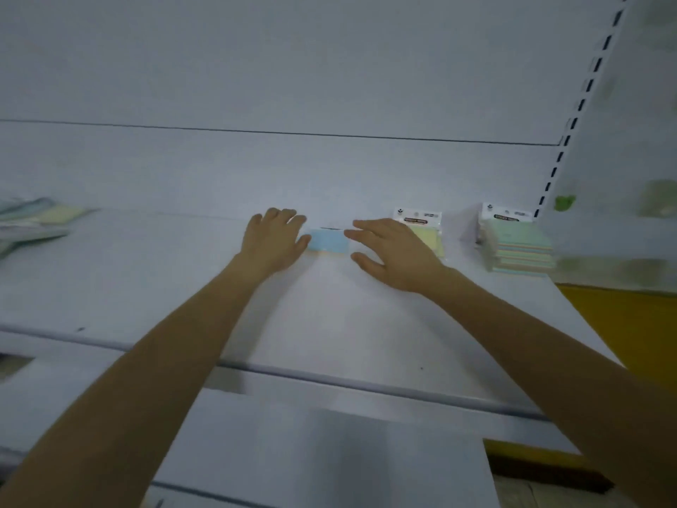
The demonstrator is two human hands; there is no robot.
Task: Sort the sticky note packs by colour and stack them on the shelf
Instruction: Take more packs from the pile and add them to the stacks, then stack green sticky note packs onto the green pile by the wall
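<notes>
Reaching with both bare arms across a white shelf (329, 317) toward its back panel. Flanking a blue pack (328, 240) lying flat near the back of the shelf, roughly midway along it.

Keeping the left hand (274, 240) at the pack's left edge, palm down, fingers loosely bent and a little apart, thumb touching that edge or just short of it; too blurred to tell which. Not curled round anything.

Holding the right hand (392, 251) at the pack's right edge, fingers straight and spread, pointing left, thumb well apart from them and nearer the camera. Gripping nothing; fingertips at the edge, contact unclear.

Partly hiding a yellow pack (426, 232) just behind the right hand, white header card upright against the panel. Further right, near the slotted upright (586, 89), a tall stack (520, 247) of pastel packs, green on top. Far left, well apart from the hands, a loose pile (33, 221) of packs, blurred.
</notes>
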